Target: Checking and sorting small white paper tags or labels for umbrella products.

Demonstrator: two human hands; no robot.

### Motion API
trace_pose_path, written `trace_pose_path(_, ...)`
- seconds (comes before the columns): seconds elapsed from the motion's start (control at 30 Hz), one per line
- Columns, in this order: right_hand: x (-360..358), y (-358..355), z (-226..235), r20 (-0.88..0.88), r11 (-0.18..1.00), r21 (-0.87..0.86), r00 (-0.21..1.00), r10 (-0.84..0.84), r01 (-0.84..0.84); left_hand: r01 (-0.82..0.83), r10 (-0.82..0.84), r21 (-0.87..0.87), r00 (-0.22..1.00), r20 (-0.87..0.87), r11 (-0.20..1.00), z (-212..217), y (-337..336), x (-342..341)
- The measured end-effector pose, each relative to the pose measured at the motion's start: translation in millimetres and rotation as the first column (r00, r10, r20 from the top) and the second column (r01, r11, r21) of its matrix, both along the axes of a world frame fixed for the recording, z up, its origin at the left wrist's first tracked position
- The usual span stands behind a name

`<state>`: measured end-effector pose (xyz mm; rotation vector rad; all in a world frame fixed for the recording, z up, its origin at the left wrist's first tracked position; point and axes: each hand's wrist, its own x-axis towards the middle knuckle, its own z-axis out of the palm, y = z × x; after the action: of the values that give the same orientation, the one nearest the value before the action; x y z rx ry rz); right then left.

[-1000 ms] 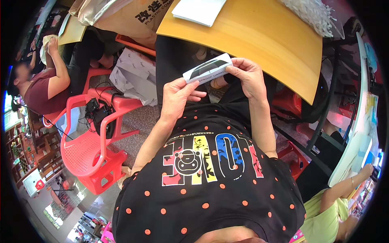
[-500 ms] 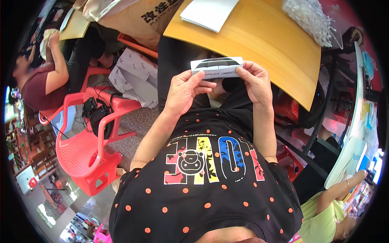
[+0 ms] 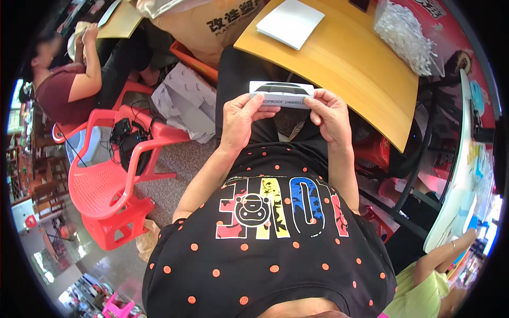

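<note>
Two hands on one narrow white card point(image 3: 281, 94) with a dark curved shape printed along it, held level over the lap, just short of the near edge of the yellow wooden table point(image 3: 360, 63). Left hand point(image 3: 239, 117) closed around the card's left end, thumb on the face, fingers curled behind. Right hand point(image 3: 330, 114) pinching the right end, thumb on top, fingers tucked underneath. Card flat between them, long side running left to right, printed face up.

On the table, toward its far left corner, a white sheet point(image 3: 290, 22) lying flat. At its far right corner, a clear bag of small white pieces point(image 3: 404, 33). Left of the table, a large brown paper sack point(image 3: 204, 21) leaning against it, then a crumpled white bag point(image 3: 185, 100) on the floor. Further left again, a red plastic chair point(image 3: 114, 175) with black cables on its seat, and beyond that another person in a dark red top point(image 3: 63, 87), seated, hands raised. Right of the table, low down, a bare arm and a yellow-green sleeve point(image 3: 419, 291).
</note>
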<state>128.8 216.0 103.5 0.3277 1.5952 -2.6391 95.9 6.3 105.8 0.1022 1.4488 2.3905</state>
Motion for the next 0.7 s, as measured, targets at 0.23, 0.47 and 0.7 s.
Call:
trace_pose_path(0.23,3,-3,6,0.022,1.0,-0.023,1.0,0.002,-0.002,0.025,-0.025,-0.036,1.0,-0.018,0.999,-1,12,-6)
trace_pose_path(0.47,-8,3,10,-0.016,0.999,-0.004,0.999,-0.047,0.047,0.085,-0.087,0.031,0.995,0.054,0.996,4,21,-25)
trace_pose_path(0.7,-34,16,22,-0.02,0.997,0.002,0.997,-0.073,0.073,0.231,-0.229,-0.007,0.969,0.094,0.973,16,33,-65)
